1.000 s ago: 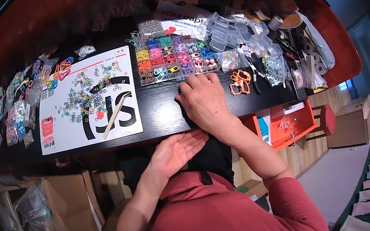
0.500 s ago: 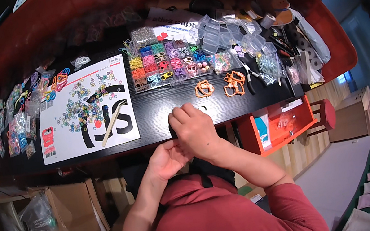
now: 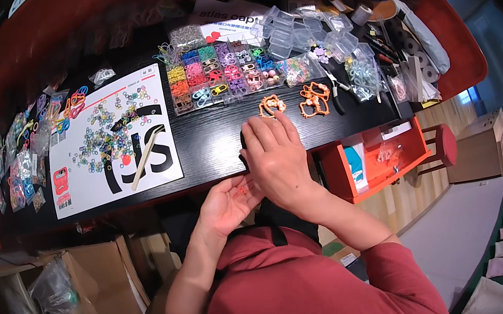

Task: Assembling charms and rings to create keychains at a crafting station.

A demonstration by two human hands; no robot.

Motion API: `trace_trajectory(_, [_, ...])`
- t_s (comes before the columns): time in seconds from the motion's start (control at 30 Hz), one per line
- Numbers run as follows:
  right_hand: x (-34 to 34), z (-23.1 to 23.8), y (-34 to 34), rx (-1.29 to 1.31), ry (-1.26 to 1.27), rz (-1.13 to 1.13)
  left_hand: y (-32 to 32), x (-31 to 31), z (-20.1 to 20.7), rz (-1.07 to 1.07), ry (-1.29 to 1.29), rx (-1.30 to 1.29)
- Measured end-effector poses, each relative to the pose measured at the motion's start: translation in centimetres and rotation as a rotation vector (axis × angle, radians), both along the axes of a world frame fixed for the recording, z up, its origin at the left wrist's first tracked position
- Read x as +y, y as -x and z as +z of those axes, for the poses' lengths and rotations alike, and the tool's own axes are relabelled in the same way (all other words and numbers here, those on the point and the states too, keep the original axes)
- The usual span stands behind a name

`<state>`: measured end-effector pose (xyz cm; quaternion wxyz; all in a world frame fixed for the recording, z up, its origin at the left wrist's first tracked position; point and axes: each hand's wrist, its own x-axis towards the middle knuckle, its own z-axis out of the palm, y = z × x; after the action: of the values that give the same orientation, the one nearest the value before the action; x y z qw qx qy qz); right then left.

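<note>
My left hand [image 3: 225,207] is cupped palm up just off the desk's front edge. Several small orange pieces [image 3: 243,190], too tiny to make out in shape, rest in its palm by the fingers. Over the edge lies my right hand [image 3: 278,161], back up with fingers stretched forward along the black desktop. Its fingertips are close to an orange cat-shaped outline piece [image 3: 271,106], and anything under the palm is hidden. A second cluster of orange outline pieces [image 3: 315,99] is to the right.
A divided clear box [image 3: 213,75] of colourful clips stands behind. On the left, a white sheet [image 3: 82,195] bears scattered small rings and a pale stick [image 3: 147,159]. Pliers [image 3: 337,93], bags and empty clear cases crowd the right. An orange drawer [image 3: 390,169] stands pulled out below.
My right hand has gone from bent fingers to stretched ones and reaches farther over the desk. Orange pieces now show in my left palm. The view has shifted slightly.
</note>
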<state>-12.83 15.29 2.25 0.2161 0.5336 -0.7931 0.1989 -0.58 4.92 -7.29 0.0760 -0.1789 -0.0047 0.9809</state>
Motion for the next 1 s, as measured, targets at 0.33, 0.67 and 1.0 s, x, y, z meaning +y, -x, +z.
trace_trajectory(0.33, [3.7, -1.3, -4.7, -0.092, -0.002, 0.222, -0.4, 0.2, 1.3, 0.004, 0.14, -0.137])
trace_trajectory(0.67, [3.4, 1.2, 2.2, -0.218, 0.335, 0.248, -2.3, 1.4, 2.2, 0.032, 0.141, -0.379])
trace_trajectory(1.0, [4.5, -2.9, 6.5, -0.573, 0.524, -0.029, -2.1, -4.4, 10.9, 0.042, 0.496, -0.219])
